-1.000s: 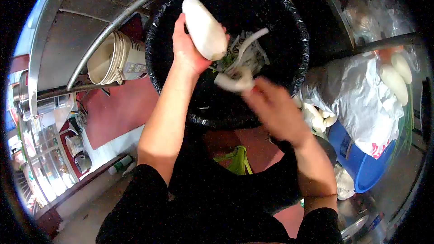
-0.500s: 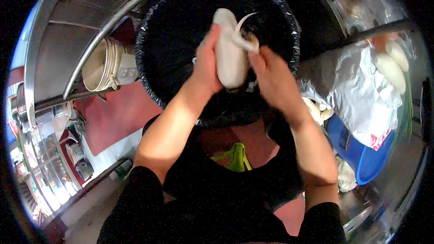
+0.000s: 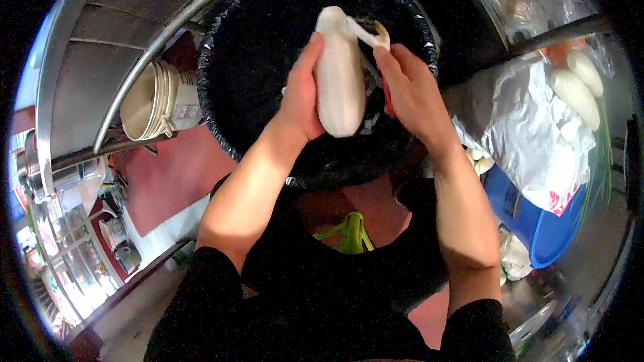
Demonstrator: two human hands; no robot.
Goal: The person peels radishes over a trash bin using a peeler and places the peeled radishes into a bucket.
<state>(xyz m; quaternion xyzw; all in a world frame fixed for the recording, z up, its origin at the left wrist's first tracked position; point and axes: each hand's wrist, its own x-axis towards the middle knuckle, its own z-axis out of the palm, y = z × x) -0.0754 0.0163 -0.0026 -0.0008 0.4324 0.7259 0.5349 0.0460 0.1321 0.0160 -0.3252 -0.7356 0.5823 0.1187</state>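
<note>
A long, pale white radish (image 3: 341, 87) is held upright over a bin lined with a black bag (image 3: 218, 104). My left hand (image 3: 302, 90) is closed around the radish's left side, thumb along its upper edge. My right hand (image 3: 412, 90) is closed on a peeler (image 3: 382, 32); its head shows above the fingers, and a bit of red shows under the palm. A white strip of peel (image 3: 361, 30) runs from the radish's upper right side to the peeler. Most of the peeler is hidden by the fingers.
At the right, more white radishes (image 3: 575, 97) lie by a white plastic bag (image 3: 530, 127), with a blue tub (image 3: 547, 228) below. Stacked cream buckets (image 3: 151, 104) stand left of the bin behind a metal rail (image 3: 151, 53). A green strap-like thing (image 3: 351, 231) lies between my legs.
My right hand has shifted slightly up and right, and the peel strip has changed shape beside the radish's top. My left hand keeps its grip; the radish is slightly lower at its bottom end.
</note>
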